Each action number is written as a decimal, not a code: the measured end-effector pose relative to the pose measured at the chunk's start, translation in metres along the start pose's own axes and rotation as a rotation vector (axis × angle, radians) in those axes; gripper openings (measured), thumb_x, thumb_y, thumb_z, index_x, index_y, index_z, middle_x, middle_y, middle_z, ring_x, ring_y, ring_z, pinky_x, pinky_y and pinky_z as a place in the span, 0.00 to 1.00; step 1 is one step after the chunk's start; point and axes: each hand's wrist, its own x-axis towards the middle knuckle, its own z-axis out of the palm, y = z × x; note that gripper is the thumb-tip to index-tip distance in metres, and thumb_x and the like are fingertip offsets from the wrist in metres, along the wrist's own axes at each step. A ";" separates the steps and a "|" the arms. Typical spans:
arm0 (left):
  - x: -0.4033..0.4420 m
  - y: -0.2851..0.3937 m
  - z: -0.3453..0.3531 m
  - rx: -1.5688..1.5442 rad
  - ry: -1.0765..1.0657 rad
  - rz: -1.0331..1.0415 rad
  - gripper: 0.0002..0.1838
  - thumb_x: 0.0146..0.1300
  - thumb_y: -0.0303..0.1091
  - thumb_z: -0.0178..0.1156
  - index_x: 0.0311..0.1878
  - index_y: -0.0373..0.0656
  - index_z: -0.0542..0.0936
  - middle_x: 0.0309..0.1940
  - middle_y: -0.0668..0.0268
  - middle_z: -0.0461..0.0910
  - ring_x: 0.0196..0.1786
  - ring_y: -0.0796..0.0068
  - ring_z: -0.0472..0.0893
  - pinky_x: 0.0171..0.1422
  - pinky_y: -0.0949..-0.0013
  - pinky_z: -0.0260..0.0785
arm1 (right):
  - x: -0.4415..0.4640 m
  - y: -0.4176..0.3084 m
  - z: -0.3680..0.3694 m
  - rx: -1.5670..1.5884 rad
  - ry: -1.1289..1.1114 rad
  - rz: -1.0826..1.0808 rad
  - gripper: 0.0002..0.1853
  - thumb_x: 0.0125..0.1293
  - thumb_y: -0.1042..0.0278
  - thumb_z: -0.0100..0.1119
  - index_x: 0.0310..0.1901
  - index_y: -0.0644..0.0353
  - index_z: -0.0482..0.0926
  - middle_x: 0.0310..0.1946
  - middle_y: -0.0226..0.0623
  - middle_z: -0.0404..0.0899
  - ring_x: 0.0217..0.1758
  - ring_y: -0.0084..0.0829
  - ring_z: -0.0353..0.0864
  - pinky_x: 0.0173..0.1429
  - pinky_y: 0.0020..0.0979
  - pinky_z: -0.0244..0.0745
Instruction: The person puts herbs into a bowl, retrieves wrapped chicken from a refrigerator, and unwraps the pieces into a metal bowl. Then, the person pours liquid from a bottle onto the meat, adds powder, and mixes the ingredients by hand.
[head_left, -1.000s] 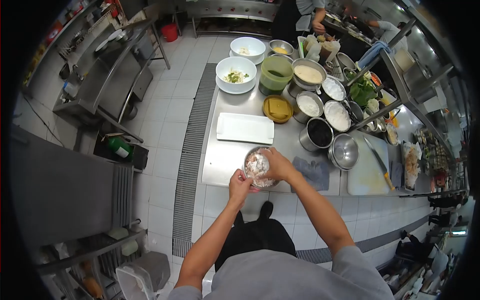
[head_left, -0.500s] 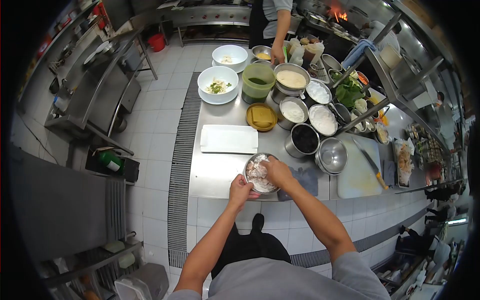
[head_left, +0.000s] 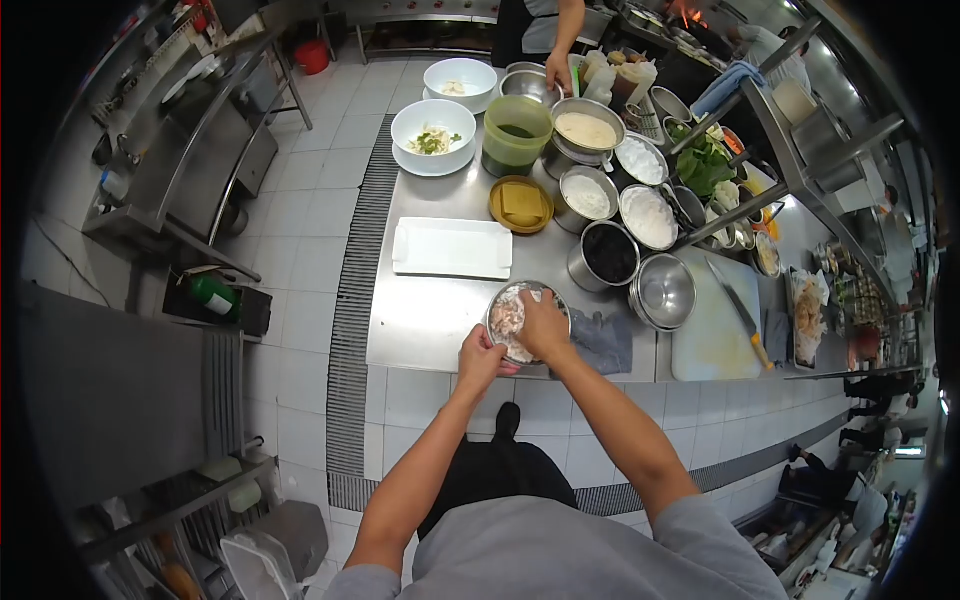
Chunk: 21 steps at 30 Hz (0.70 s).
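At the table's front edge sits a metal bowl (head_left: 497,318) of pinkish food pieces (head_left: 508,317) coated in white powder. My left hand (head_left: 482,358) is closed on the bowl's near left rim, thumb on top. Inside the bowl's right side, my right hand (head_left: 543,325) has its fingers curled down among the powdered pieces; the fingertips are hidden, and what they grasp cannot be made out. Just beyond the bowl lies a white rectangular plate (head_left: 453,248). A dark grey cloth (head_left: 602,342) is beside the bowl on the right.
Farther back stand a yellow dish (head_left: 521,204), a green tub (head_left: 516,130), white bowls (head_left: 433,130) and tins of powder (head_left: 588,194). A knife (head_left: 738,305) rests on a cutting board (head_left: 712,350) at right. A co-worker's hand (head_left: 559,72) touches a metal bowl (head_left: 531,88) at the far end.
My right hand has shifted within the bowl, uncovering more pinkish pieces at left. The co-worker's hand now touches an emptied-looking metal bowl. The whole view has shifted slightly.
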 end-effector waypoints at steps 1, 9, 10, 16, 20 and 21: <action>-0.002 0.000 0.001 -0.006 0.011 -0.015 0.11 0.59 0.16 0.54 0.36 0.41 0.62 0.30 0.52 0.79 0.27 0.57 0.87 0.27 0.62 0.85 | 0.004 0.004 0.000 -0.030 0.004 -0.068 0.25 0.52 0.65 0.70 0.54 0.53 0.79 0.52 0.53 0.74 0.52 0.57 0.81 0.52 0.51 0.79; 0.004 0.008 0.007 -0.038 0.010 -0.113 0.11 0.59 0.17 0.55 0.38 0.40 0.62 0.31 0.52 0.80 0.27 0.56 0.87 0.27 0.61 0.85 | 0.001 0.023 -0.005 -0.038 0.144 -0.337 0.29 0.52 0.70 0.67 0.59 0.51 0.77 0.52 0.51 0.73 0.59 0.54 0.75 0.58 0.48 0.76; 0.005 0.008 0.006 -0.057 0.002 -0.095 0.11 0.59 0.17 0.55 0.38 0.40 0.62 0.32 0.52 0.80 0.28 0.56 0.87 0.28 0.62 0.85 | 0.000 0.027 -0.007 0.066 0.085 -0.380 0.31 0.51 0.68 0.68 0.61 0.52 0.76 0.53 0.51 0.73 0.62 0.54 0.72 0.61 0.48 0.74; 0.005 0.005 0.000 -0.113 -0.034 -0.098 0.11 0.60 0.17 0.55 0.38 0.40 0.63 0.35 0.51 0.80 0.31 0.57 0.87 0.31 0.64 0.86 | 0.008 0.030 -0.054 0.199 -0.128 -0.382 0.39 0.47 0.62 0.73 0.64 0.57 0.73 0.59 0.51 0.70 0.61 0.57 0.73 0.65 0.46 0.72; 0.010 0.000 0.001 -0.133 -0.078 -0.053 0.13 0.59 0.18 0.56 0.37 0.41 0.61 0.32 0.53 0.78 0.27 0.57 0.87 0.27 0.64 0.84 | 0.007 0.016 -0.037 -0.012 -0.194 -0.196 0.36 0.49 0.64 0.71 0.64 0.48 0.73 0.58 0.48 0.70 0.57 0.54 0.78 0.58 0.48 0.76; 0.011 0.000 0.001 -0.132 -0.080 -0.054 0.13 0.59 0.18 0.56 0.37 0.41 0.61 0.32 0.53 0.78 0.27 0.57 0.87 0.27 0.64 0.84 | 0.006 0.016 -0.029 -0.011 -0.194 -0.194 0.36 0.49 0.64 0.71 0.64 0.48 0.73 0.58 0.48 0.70 0.57 0.54 0.78 0.58 0.48 0.76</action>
